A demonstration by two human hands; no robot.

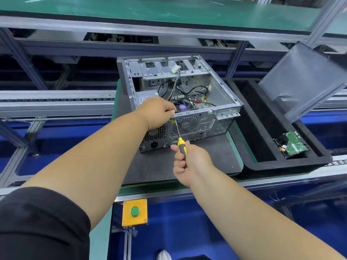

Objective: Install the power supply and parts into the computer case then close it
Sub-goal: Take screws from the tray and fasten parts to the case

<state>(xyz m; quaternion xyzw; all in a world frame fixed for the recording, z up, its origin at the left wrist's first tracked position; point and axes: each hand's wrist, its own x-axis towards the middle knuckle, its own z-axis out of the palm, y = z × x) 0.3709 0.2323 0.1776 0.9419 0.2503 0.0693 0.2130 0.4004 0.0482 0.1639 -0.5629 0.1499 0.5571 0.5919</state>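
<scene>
Nearest my lens is the black sleeve (pixel 43 220) on my left arm, and past it both forearms reach forward and up to the open grey metal computer case (pixel 180 102) lying on its side on the dark mat (pixel 159 166). From the head view, my right hand (pixel 189 164) is wrapped round the yellow-and-black handled screwdriver (pixel 180 145); its thin shaft runs up and slightly left, tip meeting the case's rear panel at the upper edge, just left of the round fan grille (pixel 187 124). My left hand (pixel 159 111) is curled over that same top rim directly above the tip, fingers hooked inside; I cannot tell whether it pinches a screw or only steadies the silver power supply box (pixel 145 98) seated in the near-left corner. I judge the next move turns on keeping the shaft square to the panel, with the right hand nearer. Free room lies below and right on the mat; the black foam tray (pixel 262 166) sits just right, holding a green-boarded hard drive (pixel 291 145), with the grey side panel (pixel 304 81) leaning above it.
</scene>
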